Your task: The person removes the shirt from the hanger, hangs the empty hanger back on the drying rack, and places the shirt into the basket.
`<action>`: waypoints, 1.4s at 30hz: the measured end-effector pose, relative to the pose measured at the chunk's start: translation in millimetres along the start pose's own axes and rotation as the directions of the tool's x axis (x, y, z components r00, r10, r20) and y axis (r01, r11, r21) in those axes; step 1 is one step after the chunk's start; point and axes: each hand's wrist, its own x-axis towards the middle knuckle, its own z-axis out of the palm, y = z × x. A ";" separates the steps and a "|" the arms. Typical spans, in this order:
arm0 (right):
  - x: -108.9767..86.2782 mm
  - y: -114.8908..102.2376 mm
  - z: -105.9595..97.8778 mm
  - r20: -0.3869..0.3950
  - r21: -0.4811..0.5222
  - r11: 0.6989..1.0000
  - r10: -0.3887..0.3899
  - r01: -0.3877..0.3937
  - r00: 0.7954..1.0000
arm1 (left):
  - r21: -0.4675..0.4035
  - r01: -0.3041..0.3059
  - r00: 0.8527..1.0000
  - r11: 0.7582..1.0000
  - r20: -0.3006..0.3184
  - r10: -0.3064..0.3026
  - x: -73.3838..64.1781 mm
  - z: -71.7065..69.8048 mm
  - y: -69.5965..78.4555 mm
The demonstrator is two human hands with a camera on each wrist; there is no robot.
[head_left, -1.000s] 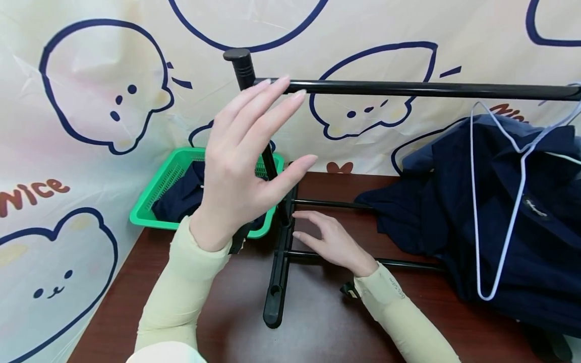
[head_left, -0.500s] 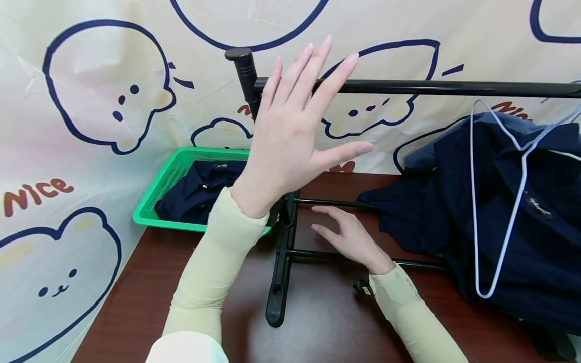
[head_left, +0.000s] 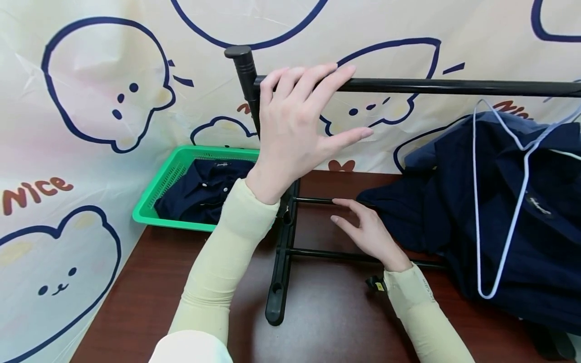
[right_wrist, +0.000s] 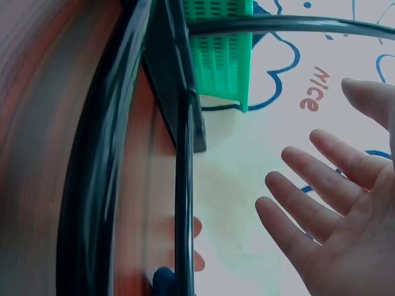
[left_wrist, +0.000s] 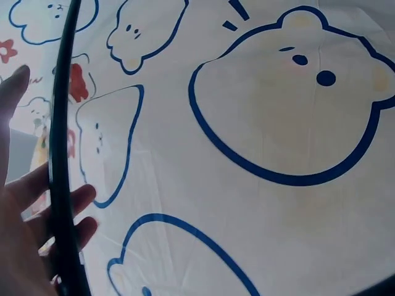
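Note:
My left hand (head_left: 295,118) is at the left end of a black rack's top bar (head_left: 436,86). Its lightly bent fingers reach over the bar, with the thumb held out to the side. In the left wrist view, the fingers (left_wrist: 84,197) pass behind the bar and stay spread; whether they touch it is unclear. My right hand (head_left: 373,234) hovers lower, between the rack's two lower rods (head_left: 336,254), with loose fingers and nothing held. In the right wrist view, that hand (right_wrist: 345,209) is spread, apart from the rods.
A green basket (head_left: 147,214) with folded dark navy clothing (head_left: 204,194) stands left of the rack's foot (head_left: 277,297). Rightward, a white wire hanger (head_left: 476,212) hangs before a pile of navy garments (head_left: 454,191) on the brown table (head_left: 327,322). A printed cloth (head_left: 109,85) covers the wall.
My left hand moved right and rose with straight fingers, and now the fingers bend over the top bar. My right hand drifted right, away from the rack's upright.

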 end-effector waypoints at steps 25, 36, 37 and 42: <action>-18.0 29.7 -37.1 -0.133 -0.061 0.994 0.080 -0.089 0.988 | -0.062 0.100 0.983 0.993 -0.147 -0.108 5.1 14.5 2.8; -36.9 52.3 -58.2 -0.171 -0.081 0.979 0.173 -0.189 0.970 | -0.056 0.099 0.981 0.994 -0.163 -0.107 5.4 14.9 4.0; -38.8 54.7 -60.2 -0.174 -0.076 0.978 0.180 -0.195 0.968 | -0.054 0.099 0.981 0.994 -0.163 -0.107 5.4 14.9 3.9; -49.4 63.9 -70.3 -0.190 -0.051 0.974 0.206 -0.219 0.960 | -0.052 0.100 0.980 0.994 -0.167 -0.107 5.3 15.3 3.5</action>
